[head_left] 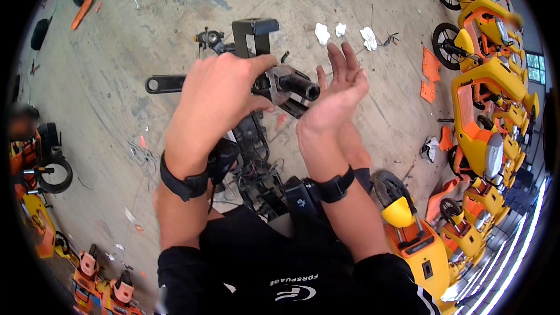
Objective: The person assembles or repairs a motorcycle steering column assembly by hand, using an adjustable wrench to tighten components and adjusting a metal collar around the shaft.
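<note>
My left hand (213,96) is closed on a dark metal part (269,86), its index finger above and thumb below. A short black tube (300,86) sticks out of this part to the right. A flat black bar (165,84) with a hole in its end juts out left of the hand; whether it joins the part is hidden. Above stands a black angled bracket (255,28). My right hand (335,90) is just right of the tube's end, fingers stretched out and apart, holding nothing. Below the hands lies a stripped dark vehicle frame (256,181) with wires.
Rows of yellow and orange scooters (487,105) line the right side. A yellow scooter body (423,251) is close by my right elbow. Crumpled white papers (322,34) and orange panels (430,73) lie on the concrete floor. At the left edge is a person (23,122) beside a wheel (55,175).
</note>
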`<action>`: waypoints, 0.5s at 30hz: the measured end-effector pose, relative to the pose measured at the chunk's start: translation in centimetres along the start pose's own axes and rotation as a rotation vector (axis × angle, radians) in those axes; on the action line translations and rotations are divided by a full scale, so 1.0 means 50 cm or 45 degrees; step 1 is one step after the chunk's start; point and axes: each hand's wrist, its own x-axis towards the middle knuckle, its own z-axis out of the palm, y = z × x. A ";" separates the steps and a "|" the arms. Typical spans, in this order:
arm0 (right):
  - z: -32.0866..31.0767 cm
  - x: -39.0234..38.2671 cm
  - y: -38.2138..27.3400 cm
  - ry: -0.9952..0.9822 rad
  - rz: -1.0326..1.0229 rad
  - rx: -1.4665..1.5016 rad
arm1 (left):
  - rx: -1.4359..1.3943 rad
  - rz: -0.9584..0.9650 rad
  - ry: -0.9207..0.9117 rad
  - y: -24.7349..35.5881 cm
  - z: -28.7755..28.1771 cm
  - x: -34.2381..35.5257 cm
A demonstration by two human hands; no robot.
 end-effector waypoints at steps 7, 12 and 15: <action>-0.004 -0.006 -0.003 -0.039 -0.046 -0.165 | 0.012 -0.135 -0.063 0.018 0.001 -0.019; -0.005 0.000 0.001 -0.033 -0.020 -0.147 | -0.004 -0.180 0.009 0.019 0.005 -0.031; -0.004 0.001 0.002 -0.043 -0.020 -0.134 | 0.011 -0.251 -0.025 0.017 -0.004 -0.029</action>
